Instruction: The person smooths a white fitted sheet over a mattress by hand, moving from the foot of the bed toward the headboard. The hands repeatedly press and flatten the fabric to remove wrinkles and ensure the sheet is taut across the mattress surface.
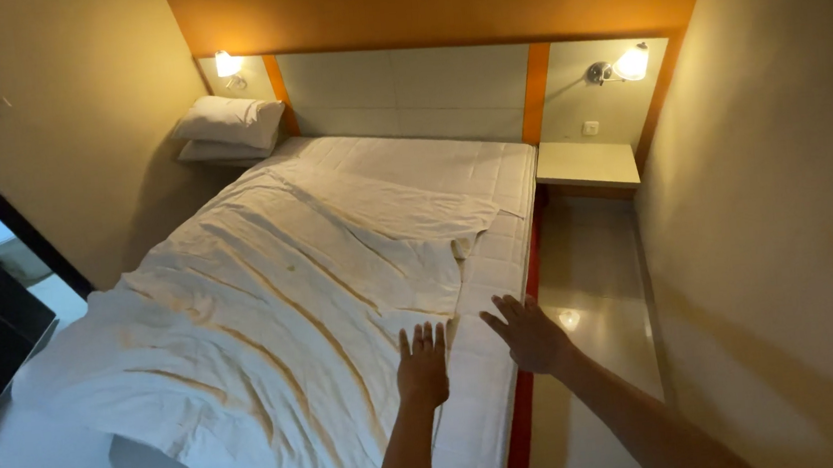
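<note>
Right now you are standing at the foot corner of the bed [499, 257], and the rumpled white sheet [263, 318] is lying ahead of and to the left of both your hands, spreading away from them toward the headboard [404, 90]. It is covering most of the quilted mattress but leaving a bare strip running up the side just beyond your right hand, and its near right edge is ending close to your left fingertips.

You are holding your left hand [422, 366] flat and fully open, fingers together and pointing up the bed, resting on or just over the sheet's edge — gripping nothing. You are holding your right hand [531, 336] open too, fingers spread, hovering above the mattress edge and the red bed frame, also empty.

By the look of it you are smoothing or spreading the sheet, and the work is only partly along — deep creases are running diagonally away from your hands. A next move would call for drawing the cloth rightward over the bare strip, pulling evenly so the folds flatten.

Far beyond your hands, two pillows [231, 125] are sitting stacked at the left of the headboard, and a small bedside shelf [586, 164] is standing ahead of your right hand under a lit wall lamp [631, 63].
</note>
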